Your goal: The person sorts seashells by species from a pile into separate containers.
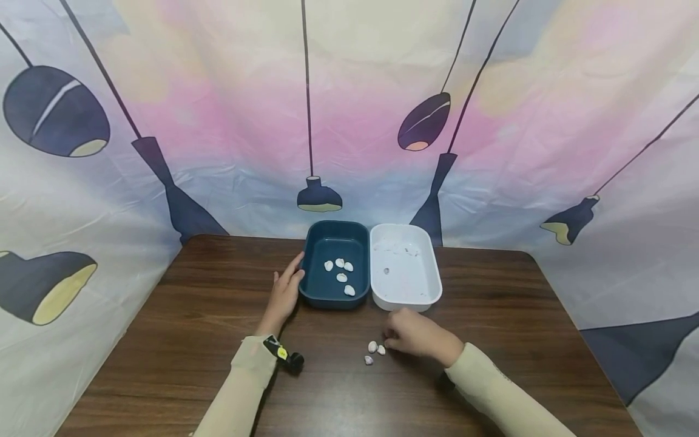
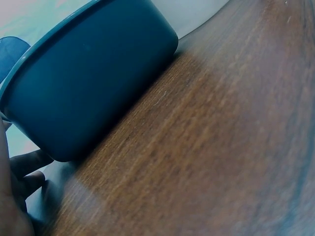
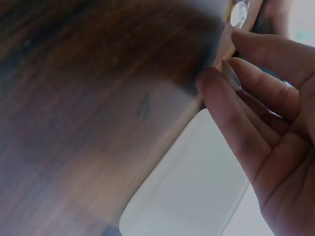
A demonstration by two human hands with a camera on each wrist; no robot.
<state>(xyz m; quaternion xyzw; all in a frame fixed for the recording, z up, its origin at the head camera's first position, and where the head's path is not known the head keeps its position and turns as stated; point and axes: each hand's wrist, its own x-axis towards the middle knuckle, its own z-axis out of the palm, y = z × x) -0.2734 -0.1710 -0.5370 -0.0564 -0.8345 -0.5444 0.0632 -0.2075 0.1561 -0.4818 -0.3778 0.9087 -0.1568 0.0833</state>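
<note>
Here the right hand, fingers curled down and holding nothing visible, sits just right of three shells near the desk's front edge.

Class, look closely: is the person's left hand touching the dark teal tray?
Touching. In the head view the left hand lies flat against the left wall of the teal tray, no gap between them.

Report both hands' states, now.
Left hand: open, fingers resting against the dark teal plastic tub.
Right hand: cannot tell, beside small pale shells.
</note>
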